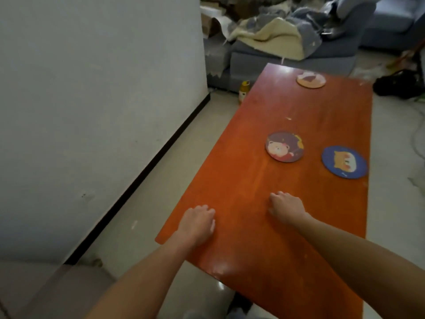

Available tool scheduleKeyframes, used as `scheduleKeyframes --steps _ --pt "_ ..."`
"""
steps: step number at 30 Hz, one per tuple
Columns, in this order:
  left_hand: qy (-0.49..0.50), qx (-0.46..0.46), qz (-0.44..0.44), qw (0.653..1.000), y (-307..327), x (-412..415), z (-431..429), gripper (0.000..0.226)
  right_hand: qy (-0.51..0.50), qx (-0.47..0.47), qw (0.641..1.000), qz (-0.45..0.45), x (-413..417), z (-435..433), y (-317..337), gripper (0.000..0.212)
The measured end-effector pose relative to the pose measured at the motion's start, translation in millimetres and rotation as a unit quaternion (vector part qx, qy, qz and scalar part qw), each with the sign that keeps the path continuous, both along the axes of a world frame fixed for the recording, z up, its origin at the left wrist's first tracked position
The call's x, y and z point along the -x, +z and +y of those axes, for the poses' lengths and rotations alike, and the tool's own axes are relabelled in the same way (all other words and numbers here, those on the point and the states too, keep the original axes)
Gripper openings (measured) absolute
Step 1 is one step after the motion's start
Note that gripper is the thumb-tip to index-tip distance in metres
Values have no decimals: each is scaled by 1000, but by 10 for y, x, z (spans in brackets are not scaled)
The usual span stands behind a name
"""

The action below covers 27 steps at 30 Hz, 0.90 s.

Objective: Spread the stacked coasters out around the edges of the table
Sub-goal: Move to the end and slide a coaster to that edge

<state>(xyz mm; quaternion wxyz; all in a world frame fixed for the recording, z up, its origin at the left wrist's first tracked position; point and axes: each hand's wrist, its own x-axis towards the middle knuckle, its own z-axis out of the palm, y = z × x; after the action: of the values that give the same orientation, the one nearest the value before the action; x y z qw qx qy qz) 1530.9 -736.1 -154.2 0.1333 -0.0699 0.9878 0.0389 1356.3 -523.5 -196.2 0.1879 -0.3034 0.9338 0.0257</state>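
Three round coasters lie on the long orange table (241, 180). A dark coaster with a pink bear (284, 146) sits near the table's middle. A blue coaster with an orange cat (344, 162) lies at the right edge. A pale pink coaster (311, 79) rests near the far end. My left hand (198, 223) rests on the table by its near left edge, fingers curled, holding nothing. My right hand (286, 207) rests on the table further right, fingers curled under, also without anything in it. Both hands are well short of the coasters.
A white wall with a black skirting runs along the left. A grey sofa (299, 54) heaped with blankets stands beyond the table's far end. A small yellow bottle (244, 89) stands on the floor by the far left corner. A dark bag (400, 85) lies at right.
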Motion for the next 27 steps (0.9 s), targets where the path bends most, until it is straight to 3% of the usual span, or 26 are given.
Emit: scheduleKeyframes --steps 10,17,23,27 --pt "-69 -29 10 997 -508 1263 -81 22 -146 -42 988 -13 796 149 -253 24" --pt "-100 -52 -29 993 -1089 1688 -218 57 -228 -10 973 21 1622 8 -358 30" --pt "-113 -87 32 989 -1481 1585 -308 63 -404 91 909 47 2220 -202 -548 58" --pt "-114 -90 27 989 -1571 1594 -316 69 -491 91 866 40 2445 -280 -663 84"
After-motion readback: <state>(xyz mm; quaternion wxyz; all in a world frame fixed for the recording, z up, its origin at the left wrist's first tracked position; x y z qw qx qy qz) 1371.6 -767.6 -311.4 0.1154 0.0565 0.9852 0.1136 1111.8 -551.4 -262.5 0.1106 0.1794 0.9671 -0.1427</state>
